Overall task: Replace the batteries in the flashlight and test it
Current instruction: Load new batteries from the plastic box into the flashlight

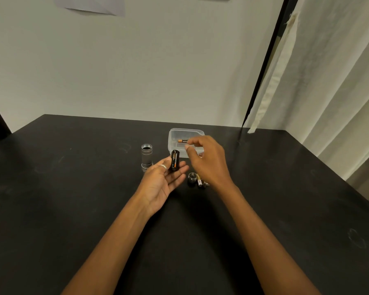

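My left hand (161, 183) lies palm up and holds a black battery holder (175, 160) upright on its fingers; an orange-and-black battery shows in one slot. My right hand (208, 160) hovers just right of it, over the front of a clear plastic box (175, 133), and pinches a copper-and-black battery (183, 141) by one end between thumb and forefinger. The silver flashlight body (146, 156) stands upright on the black table, its open end up, left of the holder. The flashlight's end cap (192, 177) lies on the table below my right hand.
Several used batteries (200, 182) lie next to the end cap, partly hidden by my right wrist. The black table (73, 188) ends at a white wall behind and a white curtain (328, 92) on the right.
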Motion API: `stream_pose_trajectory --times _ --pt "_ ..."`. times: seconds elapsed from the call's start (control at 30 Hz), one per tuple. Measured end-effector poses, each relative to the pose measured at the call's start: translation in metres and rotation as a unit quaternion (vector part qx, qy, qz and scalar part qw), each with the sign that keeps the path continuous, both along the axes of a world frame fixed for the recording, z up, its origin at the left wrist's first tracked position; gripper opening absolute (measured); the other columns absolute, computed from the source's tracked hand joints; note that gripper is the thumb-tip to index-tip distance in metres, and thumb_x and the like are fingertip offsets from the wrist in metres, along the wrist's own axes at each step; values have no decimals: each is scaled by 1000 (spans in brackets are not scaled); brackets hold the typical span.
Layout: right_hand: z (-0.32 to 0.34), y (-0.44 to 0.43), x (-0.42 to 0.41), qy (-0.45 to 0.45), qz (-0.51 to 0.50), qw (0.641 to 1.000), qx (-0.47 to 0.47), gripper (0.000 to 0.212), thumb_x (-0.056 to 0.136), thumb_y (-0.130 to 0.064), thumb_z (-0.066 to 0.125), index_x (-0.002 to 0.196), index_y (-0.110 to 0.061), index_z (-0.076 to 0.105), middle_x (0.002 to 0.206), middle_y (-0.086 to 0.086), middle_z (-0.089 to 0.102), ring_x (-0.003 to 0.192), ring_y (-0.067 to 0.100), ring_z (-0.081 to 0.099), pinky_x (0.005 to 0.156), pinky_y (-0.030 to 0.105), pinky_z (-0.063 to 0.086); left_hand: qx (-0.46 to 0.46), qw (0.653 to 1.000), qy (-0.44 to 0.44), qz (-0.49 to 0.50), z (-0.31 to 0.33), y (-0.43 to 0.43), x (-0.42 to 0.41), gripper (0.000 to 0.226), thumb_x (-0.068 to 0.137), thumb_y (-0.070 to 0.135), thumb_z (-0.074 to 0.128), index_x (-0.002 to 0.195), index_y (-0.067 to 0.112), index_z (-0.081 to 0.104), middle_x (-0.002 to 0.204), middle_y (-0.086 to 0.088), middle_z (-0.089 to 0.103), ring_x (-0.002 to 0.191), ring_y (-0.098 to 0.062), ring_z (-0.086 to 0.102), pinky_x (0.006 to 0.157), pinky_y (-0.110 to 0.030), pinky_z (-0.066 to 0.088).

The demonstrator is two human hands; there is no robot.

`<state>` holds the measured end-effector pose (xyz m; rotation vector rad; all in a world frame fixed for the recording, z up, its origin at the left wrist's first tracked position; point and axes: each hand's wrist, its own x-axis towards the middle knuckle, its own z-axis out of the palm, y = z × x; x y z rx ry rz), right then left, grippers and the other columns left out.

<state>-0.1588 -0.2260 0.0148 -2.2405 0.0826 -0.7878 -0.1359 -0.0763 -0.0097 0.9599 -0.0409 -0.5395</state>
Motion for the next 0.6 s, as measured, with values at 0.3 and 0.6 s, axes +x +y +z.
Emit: stream_pose_trajectory --times 0.3,0.6 --pt "16 -25 121 200 -50 957 -205 23 93 -5 61 110 -9 76 112 12 75 99 29 71 88 40 60 -13 999 32 2 4 0 1 26 108 17 44 132 12 56 108 -13 78 99 -22 76 82 -35 57" --pt "8 -29 164 318 -35 879 -353 12 91 -11 62 103 -10 66 98 9 65 85 30 62 85 44 59 -31 998 50 2 3 0 3 23 108 18 45 127 12 56 108 -15 77 101 -25 76 85 -37 58"
